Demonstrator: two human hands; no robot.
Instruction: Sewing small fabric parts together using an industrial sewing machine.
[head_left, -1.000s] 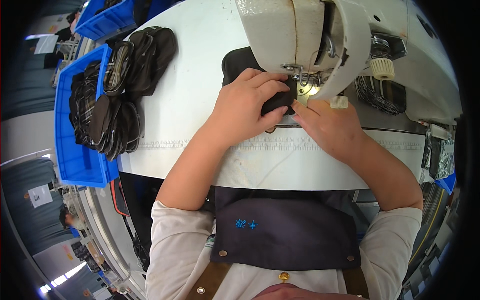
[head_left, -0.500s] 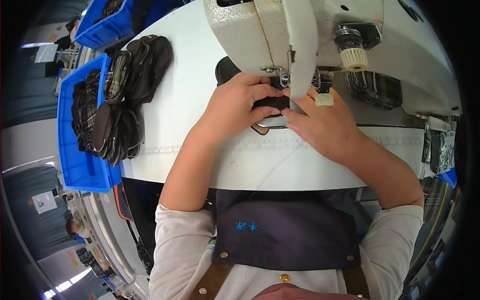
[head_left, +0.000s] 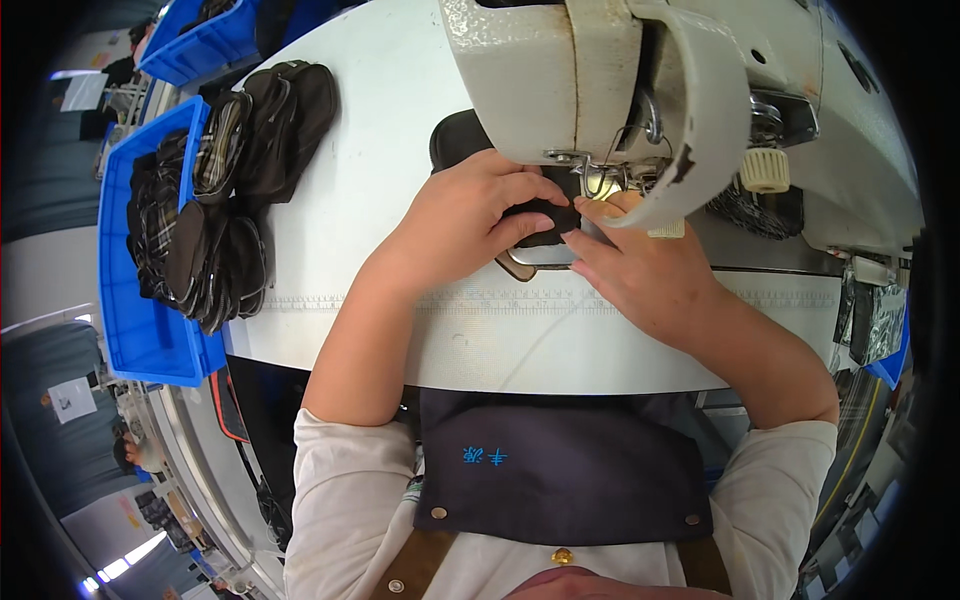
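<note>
My left hand rests on a dark fabric piece on the sewing machine's bed, its bent fingers holding the piece just left of the presser foot. My right hand grips the same piece at its near right edge, fingertips close to the foot and partly hidden behind the machine's white head. A small tan piece sticks out below my left fingers. Where the fabric meets the needle is mostly hidden.
Blue bin at left holds dark and plaid pieces; more stacks lie beside it. Another blue bin stands behind. A dark stack lies right, under the machine's arm. A person is at the far left edge.
Over the last second both hands and the dark piece have shifted slightly left and toward me, with more of the tan piece showing. The view has also swayed a little.
</note>
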